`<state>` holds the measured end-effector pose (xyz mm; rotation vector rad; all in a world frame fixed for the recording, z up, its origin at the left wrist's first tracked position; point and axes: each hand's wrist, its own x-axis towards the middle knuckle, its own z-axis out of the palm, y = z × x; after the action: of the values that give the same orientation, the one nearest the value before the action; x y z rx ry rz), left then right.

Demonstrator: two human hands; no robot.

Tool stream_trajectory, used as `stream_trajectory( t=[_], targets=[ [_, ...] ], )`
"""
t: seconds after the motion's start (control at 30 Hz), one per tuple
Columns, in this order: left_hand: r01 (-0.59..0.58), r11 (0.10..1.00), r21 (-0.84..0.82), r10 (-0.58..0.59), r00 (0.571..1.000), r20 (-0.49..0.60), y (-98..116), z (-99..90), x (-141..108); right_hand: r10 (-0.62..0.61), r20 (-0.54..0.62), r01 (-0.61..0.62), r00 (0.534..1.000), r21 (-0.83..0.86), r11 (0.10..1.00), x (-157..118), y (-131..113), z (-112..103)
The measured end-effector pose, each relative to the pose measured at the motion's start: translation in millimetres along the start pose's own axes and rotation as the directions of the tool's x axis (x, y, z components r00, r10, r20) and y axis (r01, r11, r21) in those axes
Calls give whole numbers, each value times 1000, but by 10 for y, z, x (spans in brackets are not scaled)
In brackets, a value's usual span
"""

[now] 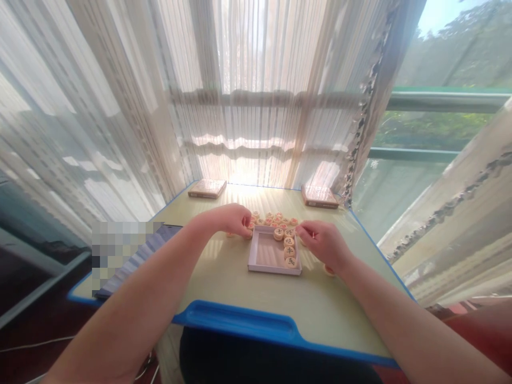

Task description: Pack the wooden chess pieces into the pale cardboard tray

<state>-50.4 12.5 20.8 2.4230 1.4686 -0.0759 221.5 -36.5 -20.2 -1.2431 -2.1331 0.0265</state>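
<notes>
A shallow white open box (pixel 274 271) lies on the table in front of me. Along its right side runs a column of round wooden Chinese chess pieces (pixel 289 251) with black characters, and another piece (pixel 279 233) sits beside the column's far end. My left hand (pixel 234 217) is at the box's far left corner, fingers closed on a Chinese chess piece (pixel 248 233). At the far right corner is my right hand (pixel 322 241), its fingers pinched together; what they hold is hidden. Beyond the box, several loose pieces (pixel 276 218) with red or black characters are spread.
Two flat boxes stand at the far edge, one left (pixel 207 189) and one right (pixel 320 196). A pleated dark item (pixel 136 261), partly pixelated, lies on the left. A lone piece (pixel 329 271) rests under my right wrist. The table (pixel 224 282) has a blue rim; curtains hang behind.
</notes>
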Motion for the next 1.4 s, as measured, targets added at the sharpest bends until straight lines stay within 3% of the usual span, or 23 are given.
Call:
stream_trajectory(
  t=[0.37, 0.43, 0.53, 0.67, 0.8, 0.93, 1.07, 1.23, 1.4],
  targets=[
    [-57, 998, -5, 57, 998, 29, 97, 15, -2, 29, -58, -29, 998, -2, 1000, 23, 91, -24],
    [-31, 999, -25, 30, 998, -47, 86, -10, 6, 39, -70, -40, 997, -8, 999, 26, 91, -36],
    [-35, 997, -67, 17, 969, -246, 111, -7, 42, 42, -69, -41, 997, 2, 999, 20, 52, -35],
    [-123, 935, -333, -17, 922, -387, 243, 104, 117, 19, -14, -18, 1000, 99, 995, 2, -31, 19],
    [-191, 804, -563, -7, 944, -331, 385, 237, 181, 2, -29, 4, 1000, 218, 976, 7, -97, 82],
    [-254, 642, -724, -6, 942, -336, 476, 300, 211, -24, -168, 61, 985, 218, 974, 14, -122, 93],
    [-268, 540, -798, 28, 953, -301, 550, 311, 188, -55, -267, 116, 962, 217, 969, 2, -110, 99],
    [-261, 493, -830, 104, 965, -241, 622, 299, 114, -96, -239, 148, 966, 210, 966, -8, -93, 112],
    [-255, 537, -804, 153, 967, -204, 643, 283, 70, -131, -242, 182, 961, 202, 962, -16, -141, 81]
  ],
)
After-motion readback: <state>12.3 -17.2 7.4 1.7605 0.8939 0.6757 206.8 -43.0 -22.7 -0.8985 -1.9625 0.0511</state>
